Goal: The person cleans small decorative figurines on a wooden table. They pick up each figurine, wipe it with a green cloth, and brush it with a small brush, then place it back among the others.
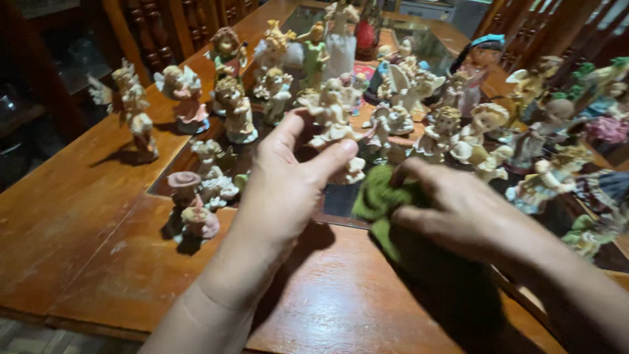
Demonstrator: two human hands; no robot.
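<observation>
While your left hand (pixel 285 187) pinches a pale angel figurine (pixel 333 121) between thumb and forefinger, your right hand (pixel 458 210) is closed around a green cloth (pixel 380 200) just beside it, low over the wooden table (pixel 85 223). Beyond: many small figurines crowd the dark glass inset (pixel 341 200); a winged one (pixel 134 108) stands apart at left.
</observation>
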